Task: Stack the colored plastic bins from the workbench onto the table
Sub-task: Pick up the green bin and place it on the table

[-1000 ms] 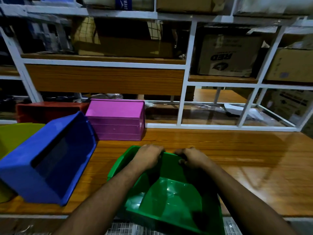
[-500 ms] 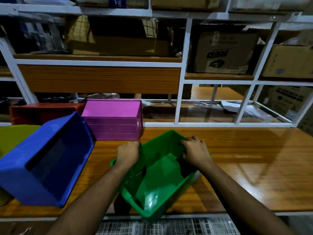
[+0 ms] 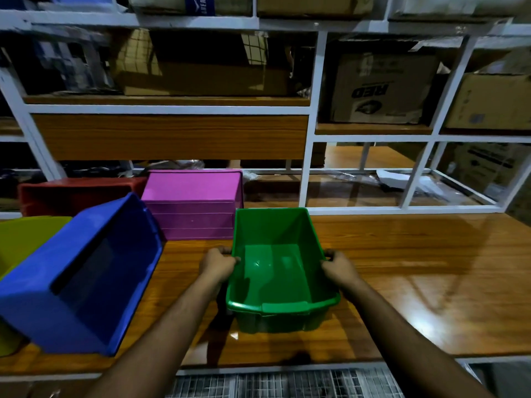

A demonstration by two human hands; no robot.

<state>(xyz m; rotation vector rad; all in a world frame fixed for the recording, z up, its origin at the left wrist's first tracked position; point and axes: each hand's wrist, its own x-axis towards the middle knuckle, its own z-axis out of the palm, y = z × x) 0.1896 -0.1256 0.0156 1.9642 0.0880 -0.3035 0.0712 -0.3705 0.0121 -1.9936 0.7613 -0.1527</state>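
I've got the green bin (image 3: 280, 271) upright and open side up on the wooden top (image 3: 416, 271), left hand (image 3: 217, 264) clamped on its left rim, right hand (image 3: 339, 267) clamped on the right rim. Can't tell if it's fully seated or just off the surface. Nothing is nested in it yet, so by my read stacking has barely started. Left of my left hand: blue bin (image 3: 80, 280) tipped on its side; magenta bin (image 3: 192, 205) upside down beyond it; red bin (image 3: 74, 193) further back; yellow-green bin (image 3: 20, 242) at far left. All four still unstacked.
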